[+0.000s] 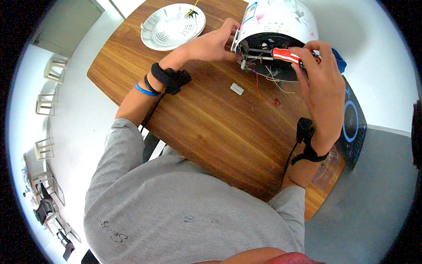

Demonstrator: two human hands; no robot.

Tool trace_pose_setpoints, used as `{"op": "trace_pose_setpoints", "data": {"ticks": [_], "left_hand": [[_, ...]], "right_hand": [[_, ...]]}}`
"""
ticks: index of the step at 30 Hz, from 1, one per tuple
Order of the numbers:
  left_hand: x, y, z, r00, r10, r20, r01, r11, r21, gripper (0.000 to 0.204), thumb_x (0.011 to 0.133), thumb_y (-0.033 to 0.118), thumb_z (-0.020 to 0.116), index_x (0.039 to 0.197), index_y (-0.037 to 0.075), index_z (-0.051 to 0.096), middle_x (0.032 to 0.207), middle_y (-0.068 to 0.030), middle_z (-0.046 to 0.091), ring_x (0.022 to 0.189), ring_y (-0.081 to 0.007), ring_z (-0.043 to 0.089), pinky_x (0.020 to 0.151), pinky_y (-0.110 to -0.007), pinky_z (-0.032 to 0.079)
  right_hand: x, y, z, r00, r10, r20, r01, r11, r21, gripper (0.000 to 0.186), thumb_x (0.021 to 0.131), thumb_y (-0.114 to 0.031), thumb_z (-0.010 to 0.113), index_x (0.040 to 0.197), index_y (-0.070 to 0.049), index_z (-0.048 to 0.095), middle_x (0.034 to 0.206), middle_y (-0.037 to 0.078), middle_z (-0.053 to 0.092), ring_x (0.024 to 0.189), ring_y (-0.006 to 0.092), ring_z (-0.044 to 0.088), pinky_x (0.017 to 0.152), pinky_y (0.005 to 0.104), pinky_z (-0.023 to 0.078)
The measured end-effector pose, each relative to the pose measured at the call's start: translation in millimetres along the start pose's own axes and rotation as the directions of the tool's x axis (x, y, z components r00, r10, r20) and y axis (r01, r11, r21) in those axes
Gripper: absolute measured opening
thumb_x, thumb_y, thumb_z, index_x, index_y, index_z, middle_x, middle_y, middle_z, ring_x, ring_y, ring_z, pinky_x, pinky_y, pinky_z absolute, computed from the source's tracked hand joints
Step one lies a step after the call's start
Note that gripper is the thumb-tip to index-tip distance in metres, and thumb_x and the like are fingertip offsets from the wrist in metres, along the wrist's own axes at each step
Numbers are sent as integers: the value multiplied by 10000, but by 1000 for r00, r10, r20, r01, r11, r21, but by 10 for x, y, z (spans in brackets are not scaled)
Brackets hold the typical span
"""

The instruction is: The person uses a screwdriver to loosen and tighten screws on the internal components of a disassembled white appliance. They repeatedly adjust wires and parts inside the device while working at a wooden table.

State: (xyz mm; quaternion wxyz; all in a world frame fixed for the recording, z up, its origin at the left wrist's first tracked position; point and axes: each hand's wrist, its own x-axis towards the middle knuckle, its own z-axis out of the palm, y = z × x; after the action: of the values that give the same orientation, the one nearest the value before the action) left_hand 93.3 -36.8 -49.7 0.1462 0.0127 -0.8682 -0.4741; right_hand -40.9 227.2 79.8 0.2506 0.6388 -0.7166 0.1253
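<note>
White drum-shaped appliance w/ pink & grey floral print [281, 20], metal or plastic shell (can't tell), lies on its side at the far edge of the brown wood-grain table [198, 114], right of ctr, open underside toward the wearer.

L hand [215, 44]: partly open, thumb & fingers bracketing the left rim, bracing it. R hand [323, 72]: curled around a red-and-white screwdriver handle [286, 55]; shaft points left, toward the rim by L fingers. Can't tell if the tip sits in a screw.

Progress (my reading): partway. Underside is open, dark interior exposed; thin pale wires [277, 81] & a red wire w/ a bundled end [277, 101] hang out loose. Round white vented plastic cover [169, 15] is off, near the table's far-left edge, w/ a small black piece [192, 14] & yellow wire [194, 8] at it. Small pale rectangular block [237, 89] lies apart, nearer mid-table. Left, as far as I can judge: work at the left rim; cover not on, wires not tucked in. Can't tell how many fasteners remain.

Markings: blue-and-white sticker [250, 12] on shell, too small to read; a line of dark characters near the opening, ditto. Grey T-shirt [176, 202]: dark script, lower L, plus fainter marks mid-front. Blue wristband [145, 90], L arm: pale lettering, illegible. No brand made out.
</note>
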Motion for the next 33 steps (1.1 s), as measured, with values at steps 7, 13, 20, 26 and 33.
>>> {"op": "trace_pose_setpoints", "data": {"ticks": [7,13,20,26,33], "left_hand": [[170,58,-205,988,-111,111,88,976,197,853,835,147,905,1467,22,346,1387,-225,625,1253,-306,661,1015,-420,570],[297,-51,-286,990,-79,113,23,903,429,824,820,108,871,1454,-1,356,1274,-255,670,1164,-362,704,975,-432,579],[259,112,-319,991,-51,121,-15,874,486,804,781,300,945,1239,-55,388,1073,-347,711,1077,-506,695,831,-500,596],[252,297,-293,986,-115,119,42,869,493,772,789,262,933,1227,-73,393,1051,-359,706,1067,-498,702,812,-505,594],[251,613,-338,978,-179,107,141,945,294,664,965,150,715,1439,-148,358,1244,-332,685,1181,-395,696,942,-423,576]], "right_hand": [[-63,53,59,1000,-14,-6,14,1000,-25,202,891,-133,750,1077,-145,671,1153,27,628,975,279,660,770,407,607],[-19,155,175,987,-146,-73,143,989,-39,214,831,-137,757,1018,-152,654,1080,-20,658,895,255,629,731,379,601],[23,182,233,974,-211,-86,211,977,-16,163,812,-141,711,967,-147,660,1067,-27,695,876,244,617,724,349,588],[32,188,305,965,-238,-112,239,971,2,162,809,-139,686,970,-142,671,1069,-38,702,870,239,617,727,349,581],[46,175,257,971,-222,-87,224,974,21,149,819,-126,685,967,-131,666,1075,-32,705,881,244,620,733,356,580]]}}
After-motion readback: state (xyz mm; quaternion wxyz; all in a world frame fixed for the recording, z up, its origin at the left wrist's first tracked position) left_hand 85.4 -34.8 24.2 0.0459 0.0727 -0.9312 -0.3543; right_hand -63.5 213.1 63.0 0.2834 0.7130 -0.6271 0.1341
